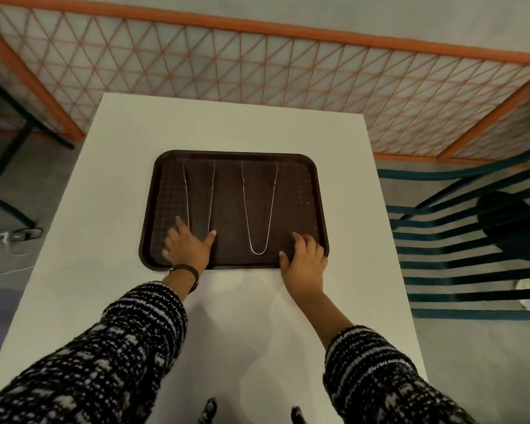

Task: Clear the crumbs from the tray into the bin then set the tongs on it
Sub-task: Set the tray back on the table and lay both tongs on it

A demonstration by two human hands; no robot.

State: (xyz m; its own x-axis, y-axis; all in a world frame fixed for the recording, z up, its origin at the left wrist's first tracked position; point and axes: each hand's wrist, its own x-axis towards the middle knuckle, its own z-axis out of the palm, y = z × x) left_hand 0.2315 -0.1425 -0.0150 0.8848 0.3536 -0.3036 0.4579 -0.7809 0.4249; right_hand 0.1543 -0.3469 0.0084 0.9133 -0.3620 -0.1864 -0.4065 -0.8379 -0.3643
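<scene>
A dark brown tray [306, 191] lies in the middle of the white table [233, 127]. Two thin metal tongs lie on it, arms pointing away from me. The left tongs [186, 194] have their near bend hidden under my left hand [187, 247], whose spread fingers rest on the tray, index finger and thumb touching the two arms. The right tongs [259, 209] lie free, bend toward me. My right hand [303, 255] rests on the tray's near right corner with fingers loosely bent, holding nothing. No crumbs are discernible on the tray.
A teal slatted bin or rack [471, 246] with a dark shape inside stands at the table's right. An orange mesh fence [257, 68] runs behind the table. Cables [10, 237] and black table legs are on the floor at left.
</scene>
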